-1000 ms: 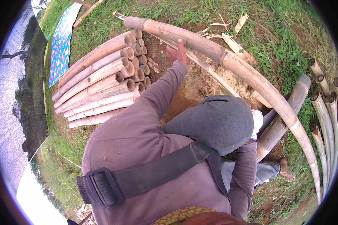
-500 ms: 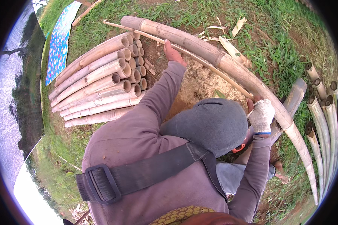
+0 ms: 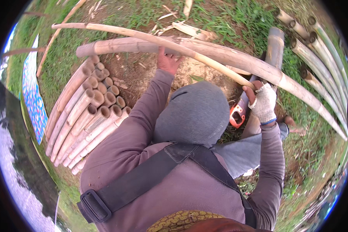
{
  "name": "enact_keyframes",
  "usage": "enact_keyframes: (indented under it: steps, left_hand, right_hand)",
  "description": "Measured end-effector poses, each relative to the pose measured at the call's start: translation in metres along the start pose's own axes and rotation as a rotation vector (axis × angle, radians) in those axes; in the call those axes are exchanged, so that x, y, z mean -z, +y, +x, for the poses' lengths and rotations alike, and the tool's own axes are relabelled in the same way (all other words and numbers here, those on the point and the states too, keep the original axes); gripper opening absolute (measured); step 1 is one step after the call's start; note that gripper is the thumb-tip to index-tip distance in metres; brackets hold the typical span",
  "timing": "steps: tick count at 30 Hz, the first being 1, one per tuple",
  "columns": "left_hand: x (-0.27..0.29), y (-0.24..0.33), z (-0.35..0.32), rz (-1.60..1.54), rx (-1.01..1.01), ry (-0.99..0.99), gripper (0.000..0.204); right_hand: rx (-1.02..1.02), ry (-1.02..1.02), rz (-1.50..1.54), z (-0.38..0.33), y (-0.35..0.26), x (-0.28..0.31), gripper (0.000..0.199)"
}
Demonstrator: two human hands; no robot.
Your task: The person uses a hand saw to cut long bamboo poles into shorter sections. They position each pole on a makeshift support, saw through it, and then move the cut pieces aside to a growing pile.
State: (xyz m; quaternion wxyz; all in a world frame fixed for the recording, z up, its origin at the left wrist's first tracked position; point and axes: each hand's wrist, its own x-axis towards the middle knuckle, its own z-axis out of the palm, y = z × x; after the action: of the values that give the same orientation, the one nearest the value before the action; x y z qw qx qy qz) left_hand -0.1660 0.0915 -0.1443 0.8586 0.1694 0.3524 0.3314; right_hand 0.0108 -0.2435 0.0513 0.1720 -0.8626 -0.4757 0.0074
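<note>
A thick bamboo pole (image 3: 228,53) lies across in front of me, over a shorter grey bamboo log (image 3: 275,46). My bare left hand (image 3: 168,62) is closed at the pole's near edge, with some of its fingers hidden. A long, thin pale stick (image 3: 135,34) slants across the thick pole. Its right end is held in my right hand (image 3: 263,101), which wears a white knit glove with bare fingertips showing. Just left of that hand is an orange-handled saw (image 3: 237,117), mostly hidden.
Cut bamboo tubes (image 3: 92,104) are stacked at the left, open ends toward me. Several longer bamboo poles (image 3: 324,58) lie at the right. Pale split pieces (image 3: 193,31) and sawdust (image 3: 195,71) are scattered on the grassy ground. A blue patterned cloth (image 3: 33,104) is at far left.
My left hand has moved off the thin stick to the thick pole. The stick's far end now reaches farther left, across the pole. My right hand stays at its near end; the view has turned.
</note>
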Motion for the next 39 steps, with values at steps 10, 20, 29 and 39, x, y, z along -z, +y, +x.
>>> enact_keyframes:
  steps: [10,20,29,39]
  left_hand:
    - [-0.014,0.034,0.013,0.084,0.035,0.173,0.088]
    - [0.006,0.121,0.073,0.153,-0.065,0.453,0.083]
    - [0.018,0.118,0.042,0.055,-0.126,0.392,0.059]
    - [0.014,0.097,-0.014,-0.025,-0.342,0.459,0.097]
  right_hand:
    - [-0.361,-0.157,0.146,-0.089,0.048,0.01,0.051]
    - [-0.229,-0.103,0.287,-0.078,0.073,0.005,0.039]
    - [-0.082,-0.282,0.367,-0.001,0.052,0.041,0.039]
    - [-0.058,-0.316,0.346,0.023,0.072,0.044,0.038]
